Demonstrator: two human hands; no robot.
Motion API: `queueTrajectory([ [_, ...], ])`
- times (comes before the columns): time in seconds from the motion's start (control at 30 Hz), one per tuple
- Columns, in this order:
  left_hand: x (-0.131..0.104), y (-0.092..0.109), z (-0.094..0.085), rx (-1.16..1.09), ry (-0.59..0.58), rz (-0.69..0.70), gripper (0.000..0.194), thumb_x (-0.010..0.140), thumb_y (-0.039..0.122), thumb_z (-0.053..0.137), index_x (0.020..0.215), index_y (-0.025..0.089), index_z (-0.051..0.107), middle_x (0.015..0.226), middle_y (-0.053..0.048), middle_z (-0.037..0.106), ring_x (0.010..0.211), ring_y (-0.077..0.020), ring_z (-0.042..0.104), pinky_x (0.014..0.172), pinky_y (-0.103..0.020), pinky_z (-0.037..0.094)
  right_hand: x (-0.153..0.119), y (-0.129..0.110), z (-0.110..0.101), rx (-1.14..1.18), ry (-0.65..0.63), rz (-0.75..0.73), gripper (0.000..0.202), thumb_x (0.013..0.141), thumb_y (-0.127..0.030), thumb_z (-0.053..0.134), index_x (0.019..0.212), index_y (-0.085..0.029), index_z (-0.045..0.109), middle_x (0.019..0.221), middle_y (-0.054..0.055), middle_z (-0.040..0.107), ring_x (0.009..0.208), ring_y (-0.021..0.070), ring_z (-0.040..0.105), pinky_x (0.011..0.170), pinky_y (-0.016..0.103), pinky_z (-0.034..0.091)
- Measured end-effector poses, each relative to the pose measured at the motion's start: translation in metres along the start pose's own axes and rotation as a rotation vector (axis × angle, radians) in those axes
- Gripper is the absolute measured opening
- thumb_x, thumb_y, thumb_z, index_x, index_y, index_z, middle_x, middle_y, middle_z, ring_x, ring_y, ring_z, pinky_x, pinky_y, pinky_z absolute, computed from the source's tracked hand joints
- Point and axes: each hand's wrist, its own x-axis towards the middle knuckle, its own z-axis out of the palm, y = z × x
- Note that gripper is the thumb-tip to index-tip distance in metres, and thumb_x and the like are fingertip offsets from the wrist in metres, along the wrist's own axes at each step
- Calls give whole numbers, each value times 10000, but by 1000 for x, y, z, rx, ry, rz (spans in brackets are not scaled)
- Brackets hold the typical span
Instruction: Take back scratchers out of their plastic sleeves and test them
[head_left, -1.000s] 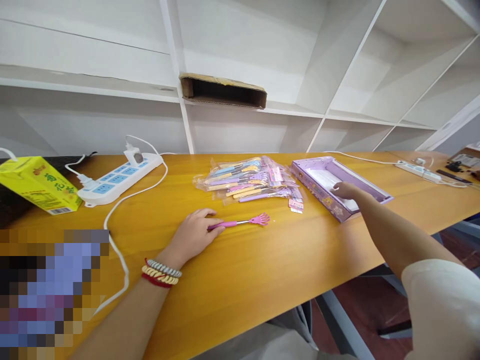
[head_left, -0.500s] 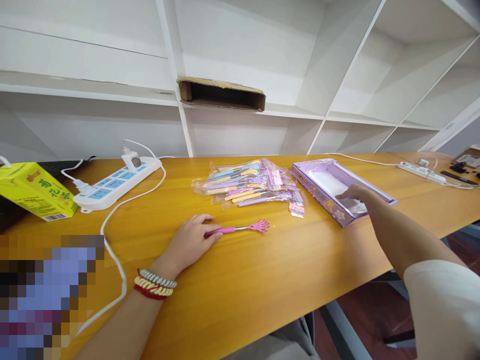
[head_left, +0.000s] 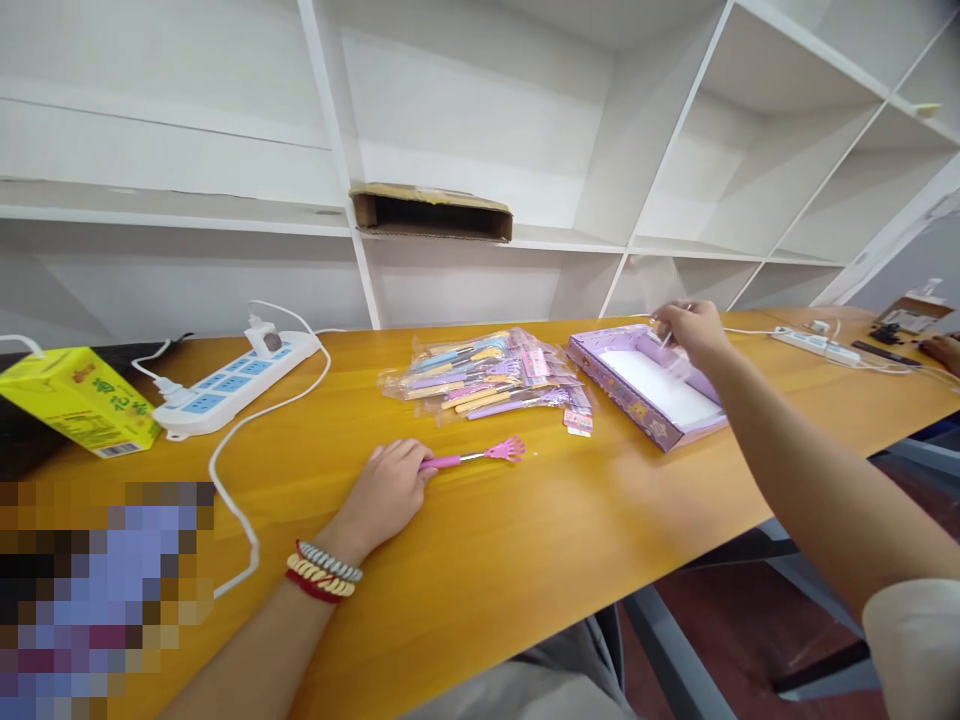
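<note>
On the wooden table, my left hand (head_left: 391,490) is closed round the handle end of a pink hand-shaped scratcher (head_left: 461,460), whose pink claw points right. My right hand (head_left: 694,330) pinches a clear plastic bag (head_left: 656,285) above the purple box (head_left: 630,420). The box lies open, with a white inside showing. Between my hands, toward the back, is a pile of wrapped scratchers (head_left: 487,375) in blue, yellow, purple and pink, each in clear plastic.
A white power strip (head_left: 240,375) with a looping cable and a yellow drink carton (head_left: 79,400) are on the left. A cardboard box (head_left: 435,212) sits on the shelf. Another power strip (head_left: 817,347) lies at the right, near another person's hand (head_left: 941,352).
My right hand has risen from inside the purple box and now holds up a clear plastic bag. My left hand still holds the pink scratcher. Another person's hand has appeared at the right edge.
</note>
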Motion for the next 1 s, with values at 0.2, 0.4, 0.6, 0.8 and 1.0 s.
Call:
queueTrajectory([
  [0.2, -6, 14, -7, -246, 78, -213, 256, 901, 364, 321, 1015, 185, 465, 778, -42, 588, 675, -186, 556, 631, -313, 389, -84, -94, 78, 1067, -427, -17, 463, 694, -466, 636, 1070, -216, 534, 666, 24, 651, 494, 186, 618, 422, 299, 483],
  [0.4, -5, 26, -11, -660, 288, -325, 373, 845, 493, 408, 951, 169, 558, 649, 17, 491, 585, -115, 439, 574, -249, 346, -153, -135, 165, 1349, -561, 192, 379, 688, -458, 647, 975, -233, 545, 638, -3, 654, 492, 197, 621, 417, 318, 491],
  [0.6, 3, 22, -6, -812, 311, -429, 374, 722, 518, 590, 765, 146, 591, 617, 29, 422, 580, -87, 375, 542, -225, 305, -190, -138, 171, 1311, -711, 148, 333, 709, -465, 622, 943, -229, 600, 733, 13, 678, 510, 177, 621, 385, 281, 454],
  [0.8, 3, 23, -5, -1190, 333, -487, 330, 721, 468, 621, 794, 154, 550, 493, 83, 294, 424, -47, 235, 414, -204, 198, -205, -133, 160, 1114, -1159, -48, 235, 664, -374, 694, 658, -147, 631, 599, 20, 639, 455, 105, 545, 420, 218, 398],
  [1.0, 6, 11, -12, -1458, 446, -572, 265, 649, 317, 704, 715, 133, 525, 578, 40, 514, 350, -2, 254, 364, -185, 202, -203, -129, 159, 979, -1583, -134, 446, 729, -492, 583, 906, -89, 651, 716, 100, 681, 505, 152, 585, 446, 251, 421],
])
